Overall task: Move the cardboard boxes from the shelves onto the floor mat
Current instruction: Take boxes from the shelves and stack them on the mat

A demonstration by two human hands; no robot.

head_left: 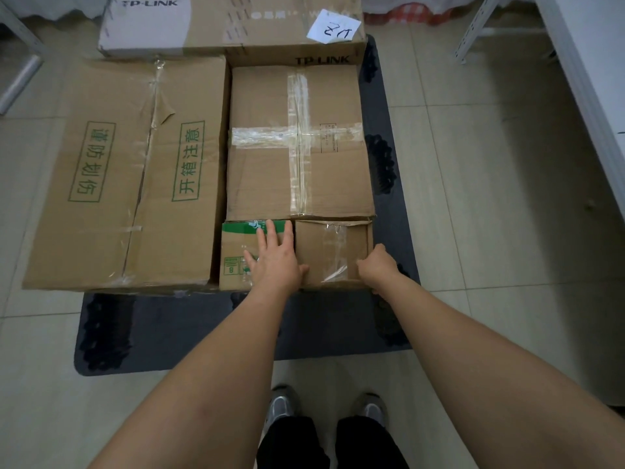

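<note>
Several cardboard boxes stand on a dark grey floor mat (189, 326). A small plain taped box (329, 252) sits at the mat's front, next to a small green-printed box (236, 255). My left hand (274, 255) lies flat with straight fingers across the green-printed box, its thumb at the plain box's left side. My right hand (377, 265) curls round the plain box's right front corner. Behind them is a medium box with crossed tape (297, 143), a large box with green characters (125, 170) to the left, and a TP-LINK box (236, 25) at the back.
Beige tiled floor (490, 198) surrounds the mat. A white metal shelf frame (473, 32) and a white shelf edge (595, 96) stand on the right. A roll of clear film (20, 82) lies at the far left. My shoes (324, 411) are just before the mat's front edge.
</note>
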